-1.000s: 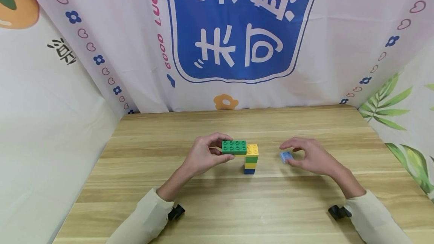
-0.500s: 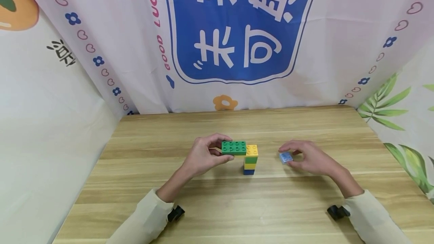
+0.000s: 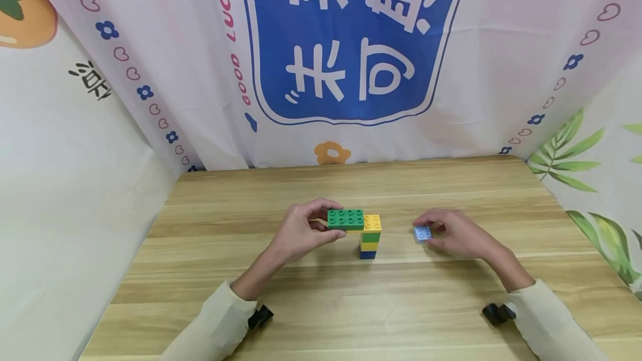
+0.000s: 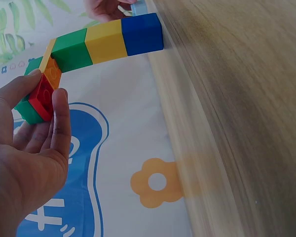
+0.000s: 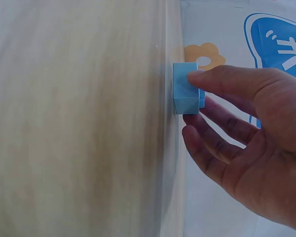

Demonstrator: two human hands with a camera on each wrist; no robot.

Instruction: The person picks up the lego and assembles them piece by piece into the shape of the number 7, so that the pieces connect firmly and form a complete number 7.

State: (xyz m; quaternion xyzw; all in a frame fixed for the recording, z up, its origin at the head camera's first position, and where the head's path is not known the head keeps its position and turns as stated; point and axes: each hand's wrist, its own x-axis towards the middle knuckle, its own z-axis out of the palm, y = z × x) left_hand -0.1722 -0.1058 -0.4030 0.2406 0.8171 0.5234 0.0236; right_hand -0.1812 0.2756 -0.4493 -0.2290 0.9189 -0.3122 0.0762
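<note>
My left hand point(image 3: 299, 231) grips the overhanging end of a toy-brick structure between thumb and fingers. On top there, a long green brick point(image 3: 345, 219) sits beside a yellow brick point(image 3: 372, 222). The left wrist view shows a red brick point(image 4: 41, 96) under the overhang, close by my thumb. Below the yellow brick, a column goes down through green and yellow to a dark blue brick point(image 3: 368, 254) at the tabletop. To the right, my right hand point(image 3: 460, 234) pinches a small light blue brick point(image 3: 422, 233), its studs facing up, low over the table.
The wooden table point(image 3: 331, 311) reaches back to a printed cloth point(image 3: 281, 144) hanging behind it. More cloth covers the left and right sides. A black strap piece point(image 3: 261, 316) sits at the left cuff, another point(image 3: 498, 313) at the right cuff.
The fingers of my right hand have closed in on the light blue brick, which has turned slightly. My left hand and the brick structure have stayed in place.
</note>
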